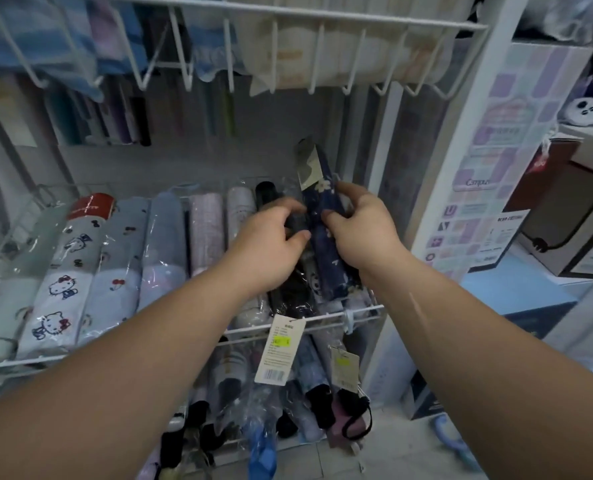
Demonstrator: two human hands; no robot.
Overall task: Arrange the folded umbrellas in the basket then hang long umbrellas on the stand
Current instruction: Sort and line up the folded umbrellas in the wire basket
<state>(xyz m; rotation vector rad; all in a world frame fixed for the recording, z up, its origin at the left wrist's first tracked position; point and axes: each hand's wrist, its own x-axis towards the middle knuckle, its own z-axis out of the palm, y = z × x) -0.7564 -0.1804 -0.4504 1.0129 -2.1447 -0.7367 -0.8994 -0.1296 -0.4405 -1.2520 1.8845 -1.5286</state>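
A navy folded umbrella (322, 202) with pale flower print stands tilted at the right end of the white wire basket (364, 310). My right hand (359, 226) grips it from the right. My left hand (271, 237) curls round a black folded umbrella (290, 292) just left of it. A row of folded umbrellas in clear sleeves fills the basket: a cat-print one (63, 299), a cherry-print one (118, 271), a grey-blue one (163, 244) and a pink one (207, 226).
An upper wire basket (322, 15) with packaged goods hangs overhead. Below the middle basket lie more folded umbrellas (309, 403) with price tags (281, 348). A white shelf post (468, 140) and boxes (572, 216) stand to the right.
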